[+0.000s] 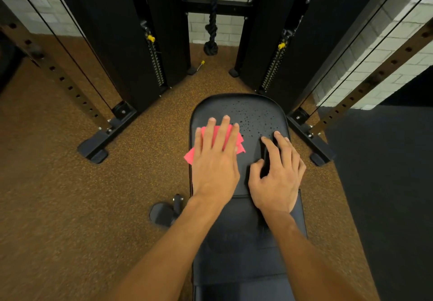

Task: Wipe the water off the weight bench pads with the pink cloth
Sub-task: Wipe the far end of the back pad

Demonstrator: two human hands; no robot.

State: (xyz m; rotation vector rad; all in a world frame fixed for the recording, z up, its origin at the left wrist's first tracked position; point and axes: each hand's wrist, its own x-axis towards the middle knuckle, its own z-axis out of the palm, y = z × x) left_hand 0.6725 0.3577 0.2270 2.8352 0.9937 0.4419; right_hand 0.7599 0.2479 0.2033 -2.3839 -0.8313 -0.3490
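We see left hand [214, 162] flat, fingers straight, pressing pink cloth [240, 145] onto the bench pad [253, 106] at its left edge, one cloth corner past that edge; right hand [278, 176] rests loosely spread on the pad's right side, holding nothing; water droplets [255, 119] dot the pad's far end

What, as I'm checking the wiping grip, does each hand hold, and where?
Left hand grips nothing: straight fingers press the middle of the pink cloth onto the bench pad. Right hand rests on the pad; whether it holds anything cannot be told.
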